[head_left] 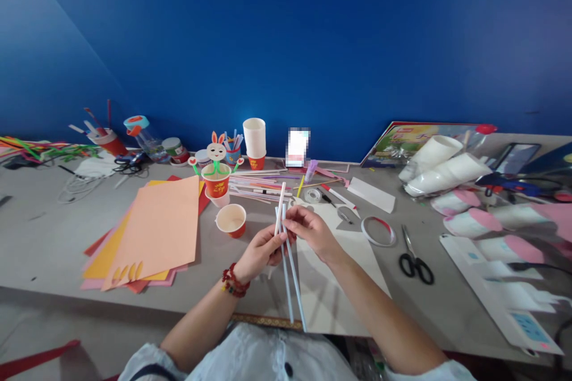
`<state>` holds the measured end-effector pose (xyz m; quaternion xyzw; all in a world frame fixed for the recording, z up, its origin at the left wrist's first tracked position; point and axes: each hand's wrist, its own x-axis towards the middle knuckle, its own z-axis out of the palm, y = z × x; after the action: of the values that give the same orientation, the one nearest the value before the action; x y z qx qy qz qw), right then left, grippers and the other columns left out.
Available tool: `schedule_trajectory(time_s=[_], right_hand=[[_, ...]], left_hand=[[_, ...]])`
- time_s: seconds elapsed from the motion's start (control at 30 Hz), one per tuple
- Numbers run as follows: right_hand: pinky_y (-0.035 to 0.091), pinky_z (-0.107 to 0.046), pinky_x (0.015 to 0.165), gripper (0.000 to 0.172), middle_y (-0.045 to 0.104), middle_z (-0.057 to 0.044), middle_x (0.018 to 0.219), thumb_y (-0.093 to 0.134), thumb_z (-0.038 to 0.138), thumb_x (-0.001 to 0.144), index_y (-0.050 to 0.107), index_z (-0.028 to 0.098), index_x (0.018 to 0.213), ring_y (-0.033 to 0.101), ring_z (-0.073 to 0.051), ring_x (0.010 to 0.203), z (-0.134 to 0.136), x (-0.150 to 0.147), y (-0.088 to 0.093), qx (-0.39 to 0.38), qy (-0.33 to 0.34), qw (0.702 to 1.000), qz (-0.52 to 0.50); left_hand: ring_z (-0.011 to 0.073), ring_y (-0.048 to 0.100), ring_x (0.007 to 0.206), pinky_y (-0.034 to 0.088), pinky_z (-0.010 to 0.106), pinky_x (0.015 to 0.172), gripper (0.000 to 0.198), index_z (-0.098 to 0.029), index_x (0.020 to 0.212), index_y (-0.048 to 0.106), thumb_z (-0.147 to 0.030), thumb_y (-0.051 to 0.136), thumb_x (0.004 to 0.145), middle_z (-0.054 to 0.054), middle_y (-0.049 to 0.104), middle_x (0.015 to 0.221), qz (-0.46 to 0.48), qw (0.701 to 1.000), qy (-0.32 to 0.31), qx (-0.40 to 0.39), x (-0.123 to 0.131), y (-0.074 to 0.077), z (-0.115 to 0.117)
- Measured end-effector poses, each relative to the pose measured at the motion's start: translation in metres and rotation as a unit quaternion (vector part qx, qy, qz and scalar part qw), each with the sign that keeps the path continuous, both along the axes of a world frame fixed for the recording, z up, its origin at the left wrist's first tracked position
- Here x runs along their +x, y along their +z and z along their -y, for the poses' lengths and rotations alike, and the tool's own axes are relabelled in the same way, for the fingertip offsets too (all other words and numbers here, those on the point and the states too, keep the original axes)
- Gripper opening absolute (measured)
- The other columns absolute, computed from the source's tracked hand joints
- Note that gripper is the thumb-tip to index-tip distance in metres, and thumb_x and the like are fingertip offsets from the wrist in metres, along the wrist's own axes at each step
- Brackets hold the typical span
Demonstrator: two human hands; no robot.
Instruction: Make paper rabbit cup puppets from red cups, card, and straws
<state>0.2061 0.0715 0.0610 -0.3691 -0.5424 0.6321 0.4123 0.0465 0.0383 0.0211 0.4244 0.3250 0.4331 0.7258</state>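
Note:
Pale paper straws are between my hands over the near part of the table. My left hand [263, 247], with red beads at the wrist, is closed on a light pink straw [280, 208] and a light blue straw [286, 286]. The fingers of my right hand [310, 229] pinch a second light blue straw [295, 286] beside them. Both blue straws hang toward the table's front edge. Beneath my right arm lies white paper [339, 286] with a cut-out at its top. An open red-and-white paper cup [231, 221] stands left of my hands.
Coloured paper sheets [156, 226] are stacked at left. A rabbit figure [217, 152] sits in a cup behind. Right of the paper lie a tape roll [378, 231], black-handled scissors [415, 265] and a white power strip [491, 292]. Loose straws [259, 181] lie farther back.

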Motion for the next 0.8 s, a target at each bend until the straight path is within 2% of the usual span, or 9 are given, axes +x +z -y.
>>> schedule_trajectory(time_s=[0.17,0.33,0.47,0.8], right_hand=[[0.044,-0.025,0.058,0.025,0.057,0.005,0.067,0.075,0.04,0.081,0.062,0.02,0.087,0.053,-0.011,0.058,0.0008,0.0,-0.0042,0.009,-0.003,1.0,0.007],[0.043,-0.025,0.059,0.025,0.056,0.005,0.065,0.072,0.041,0.083,0.062,0.02,0.093,0.053,-0.011,0.059,0.004,0.0014,-0.0018,0.007,0.002,1.0,0.007],[0.043,-0.025,0.059,0.025,0.055,0.005,0.065,0.073,0.041,0.082,0.063,0.02,0.09,0.052,-0.012,0.059,0.0056,0.0013,-0.0009,0.009,-0.004,1.0,0.016],[0.043,-0.025,0.056,0.025,0.054,0.005,0.064,0.075,0.041,0.079,0.062,0.021,0.085,0.051,-0.012,0.058,0.006,-0.0033,-0.0064,0.007,-0.009,1.0,-0.001]], left_hand=[[0.0003,0.028,0.035,0.019,0.016,0.037,0.037,-0.014,0.087,0.06,-0.051,0.065,0.085,-0.006,0.049,0.059,0.011,1.0,0.003,0.007,0.0001,-0.0018,-0.0005],[0.0003,0.03,0.036,0.02,0.017,0.037,0.04,-0.013,0.086,0.06,-0.053,0.066,0.084,-0.006,0.049,0.06,-0.003,1.0,0.017,0.006,0.0011,0.0025,-0.0013],[0.0005,0.028,0.035,0.019,0.017,0.037,0.043,-0.014,0.084,0.059,-0.055,0.067,0.082,-0.007,0.046,0.056,-0.006,1.0,0.009,0.0,0.0011,0.0048,-0.0007],[0.0006,0.03,0.035,0.021,0.016,0.037,0.044,-0.014,0.086,0.06,-0.057,0.063,0.084,-0.006,0.049,0.058,-0.022,0.999,0.025,0.008,0.0006,0.0002,0.0002]])
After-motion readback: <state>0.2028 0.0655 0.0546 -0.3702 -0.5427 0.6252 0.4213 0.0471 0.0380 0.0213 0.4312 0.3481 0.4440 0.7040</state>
